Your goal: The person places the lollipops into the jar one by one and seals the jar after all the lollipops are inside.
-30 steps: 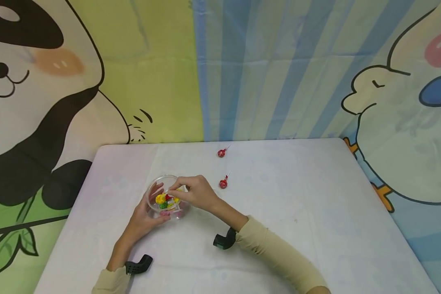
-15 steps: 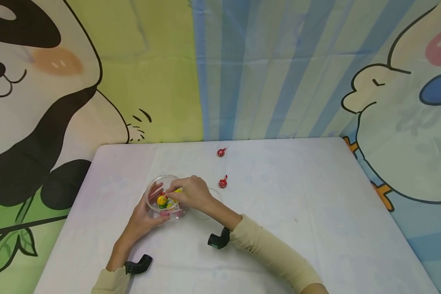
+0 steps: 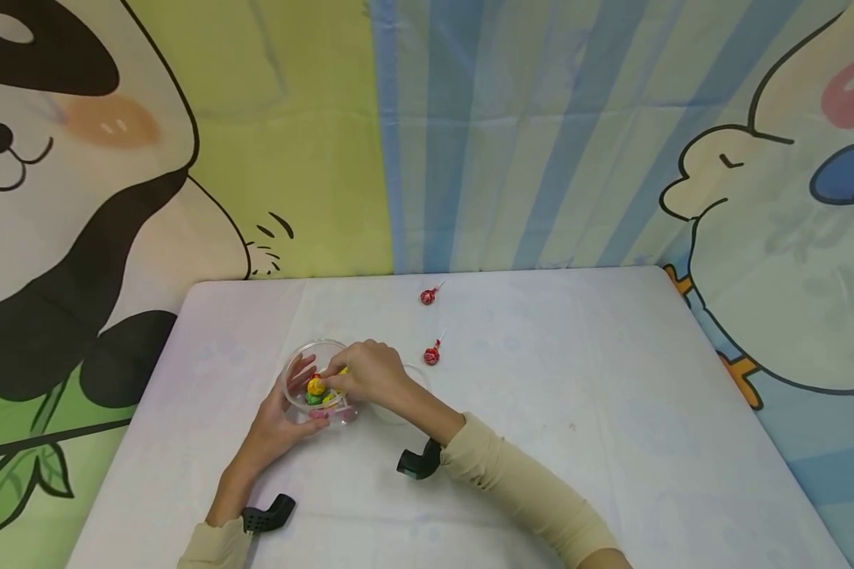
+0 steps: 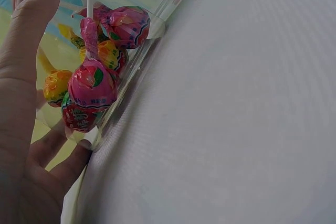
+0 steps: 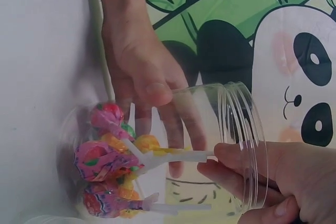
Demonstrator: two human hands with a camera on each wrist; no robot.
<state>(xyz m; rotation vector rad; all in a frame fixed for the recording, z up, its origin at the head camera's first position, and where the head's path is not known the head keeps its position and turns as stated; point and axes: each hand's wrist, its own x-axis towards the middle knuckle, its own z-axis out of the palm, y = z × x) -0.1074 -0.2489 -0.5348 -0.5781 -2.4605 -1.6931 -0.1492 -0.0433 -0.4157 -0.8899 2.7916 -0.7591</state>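
A clear plastic jar (image 3: 300, 404) stands on the table with several wrapped lollipops in it; pink ones (image 4: 93, 85) and a yellow one (image 4: 56, 87) show through its wall. My left hand (image 3: 279, 427) grips the jar from the left, thumb and fingers on opposite sides. My right hand (image 3: 373, 371) reaches in through the jar's mouth, its fingers (image 5: 226, 174) pinching the white stick of a lollipop (image 5: 181, 156). In the head view a yellow lollipop (image 3: 316, 386) shows just below these fingertips. Other sticks in the jar stand pointing toward the mouth.
Two red lollipops, a far one (image 3: 428, 297) and a nearer one (image 3: 432, 356), lie on the white table (image 3: 576, 379) beyond the right hand. A clear round lid (image 3: 428, 382) lies partly under the right forearm. A cartoon-printed curtain (image 3: 313, 158) hangs behind the table.
My right hand has shifted slightly left in the jar's mouth. Lollipops inside have moved: a red one near the fingertips is now mostly hidden, a yellow one sits there. The left hand stays put.
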